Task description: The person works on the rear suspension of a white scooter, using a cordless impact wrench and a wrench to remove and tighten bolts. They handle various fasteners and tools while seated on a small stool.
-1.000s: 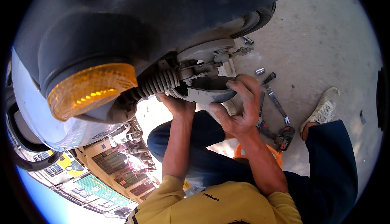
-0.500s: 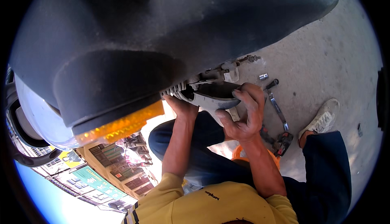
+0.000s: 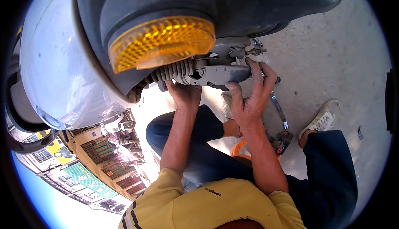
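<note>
A scratched grey plastic cover (image 3: 220, 75), long and tapering, sits beside a coil spring (image 3: 174, 70) under the scooter's dark bodywork. My left hand (image 3: 185, 95) presses up against the underside of its left end, with most of the fingers hidden behind it. At the other end, my right hand (image 3: 253, 98) grips the dark tip, thumb low and fingers curled over the far side. Right above hangs a ribbed amber indicator lens (image 3: 166, 42). Metal parts with a threaded rod (image 3: 255, 52) show behind the cover.
A white body panel (image 3: 62, 67) fills the left. On the concrete at right lie a metal wrench (image 3: 279, 110), a red and black power tool (image 3: 284, 141) and a small metal socket (image 3: 257, 43). An orange object (image 3: 238, 149) stands by my legs. Parked motorbikes (image 3: 124, 139) are farther off.
My view has shifted, so the amber lens and spring show more fully. The cover has tipped from showing its hollow inside to showing its outer face. Both hands stay at its ends.
</note>
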Action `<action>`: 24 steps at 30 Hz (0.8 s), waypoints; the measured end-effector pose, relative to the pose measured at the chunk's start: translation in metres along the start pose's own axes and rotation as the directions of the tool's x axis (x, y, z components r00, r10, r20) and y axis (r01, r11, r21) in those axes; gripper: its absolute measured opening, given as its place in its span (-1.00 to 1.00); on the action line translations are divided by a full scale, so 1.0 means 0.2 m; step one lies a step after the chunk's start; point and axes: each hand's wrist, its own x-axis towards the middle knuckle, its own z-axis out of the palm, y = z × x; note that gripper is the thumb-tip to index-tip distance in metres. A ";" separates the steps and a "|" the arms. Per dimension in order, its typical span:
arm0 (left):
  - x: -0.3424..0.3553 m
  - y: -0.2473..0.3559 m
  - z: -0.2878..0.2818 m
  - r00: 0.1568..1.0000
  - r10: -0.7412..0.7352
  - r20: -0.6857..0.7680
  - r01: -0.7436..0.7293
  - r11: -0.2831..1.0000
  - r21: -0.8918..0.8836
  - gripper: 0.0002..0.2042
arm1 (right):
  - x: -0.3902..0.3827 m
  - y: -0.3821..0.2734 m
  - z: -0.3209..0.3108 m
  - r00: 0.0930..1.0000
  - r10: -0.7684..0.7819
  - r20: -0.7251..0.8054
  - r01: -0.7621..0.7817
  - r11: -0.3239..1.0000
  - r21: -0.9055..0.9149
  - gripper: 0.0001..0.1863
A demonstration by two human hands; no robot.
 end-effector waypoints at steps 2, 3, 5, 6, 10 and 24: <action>-0.02 0.01 -0.04 0.996 -0.062 0.057 0.064 0.997 -0.045 -0.33 | -0.02 -0.01 0.01 1.000 0.009 -0.001 -0.009 1.000 0.024 -0.34; -0.01 0.02 -0.07 0.996 -0.072 0.062 0.077 0.993 -0.094 -0.34 | -0.05 0.00 0.01 1.000 0.010 -0.004 -0.010 0.999 0.036 -0.35; 0.01 0.01 -0.10 0.994 -0.094 0.060 0.104 0.978 -0.179 -0.37 | -0.06 -0.03 0.03 1.000 0.007 -0.017 -0.005 0.997 0.076 -0.41; 0.03 0.00 -0.10 0.992 -0.121 0.033 0.126 0.967 -0.221 -0.37 | -0.06 -0.08 0.04 1.000 -0.016 -0.016 0.017 0.999 0.046 -0.40; 0.00 -0.07 -0.15 0.979 -0.130 0.156 0.174 0.933 -0.314 -0.21 | -0.07 -0.16 0.07 0.999 -0.027 -0.037 0.028 0.999 0.039 -0.38; -0.02 -0.15 -0.12 0.939 -0.335 0.083 0.332 0.808 -0.488 -0.31 | 0.04 -0.01 -0.01 0.996 0.081 0.043 -0.086 0.987 0.134 -0.26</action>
